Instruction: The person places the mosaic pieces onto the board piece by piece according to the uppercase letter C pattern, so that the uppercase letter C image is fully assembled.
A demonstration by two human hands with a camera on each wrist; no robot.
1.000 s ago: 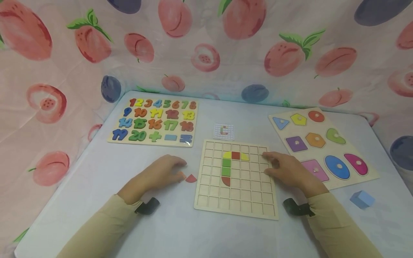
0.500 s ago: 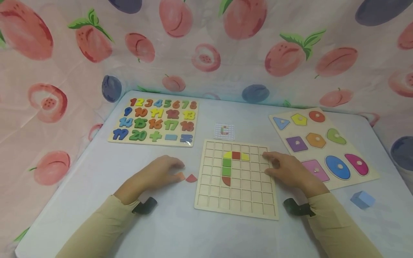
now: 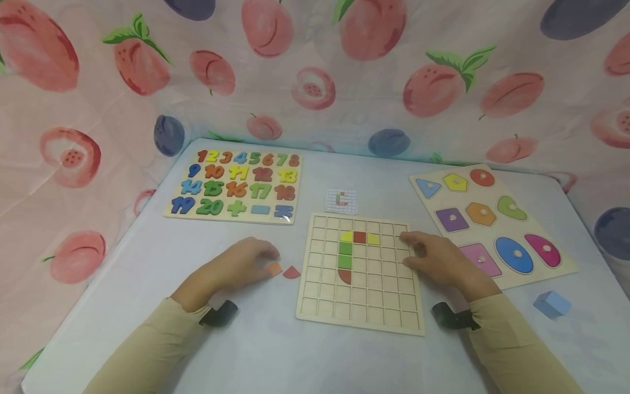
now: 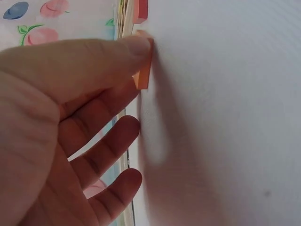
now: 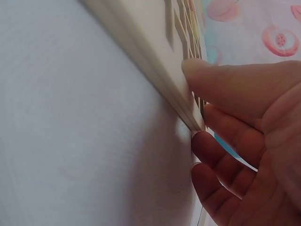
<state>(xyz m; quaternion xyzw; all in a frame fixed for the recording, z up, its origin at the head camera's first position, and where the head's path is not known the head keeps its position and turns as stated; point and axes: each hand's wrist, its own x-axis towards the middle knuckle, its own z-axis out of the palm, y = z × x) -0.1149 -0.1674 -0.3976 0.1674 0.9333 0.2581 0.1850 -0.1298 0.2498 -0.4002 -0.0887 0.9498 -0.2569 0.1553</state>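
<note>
In the head view my left hand (image 3: 241,265) is at an orange square tile (image 3: 274,269) left of the wooden grid board (image 3: 361,317). The left wrist view shows the thumb across the orange tile (image 4: 144,75), with the index finger mostly hidden behind it. A red quarter-round tile (image 3: 291,272) lies between that tile and the board. The board bears yellow, red and green tiles (image 3: 346,255) in a hooked shape. My right hand (image 3: 438,260) rests on the board's right edge, thumb and index fingertip apart; the right wrist view shows its thumb touching the board (image 5: 164,75).
A small pattern card (image 3: 342,201) lies behind the board. At the back left is a number puzzle (image 3: 231,216). To the right stand a shape puzzle (image 3: 534,273) and a light blue block (image 3: 552,305). Peach-print cloth (image 3: 364,104) hangs behind the white table.
My left hand has shifted slightly left, with the orange tile moving a little the same way and showing more beside the thumb. My right hand and the board stay still.
</note>
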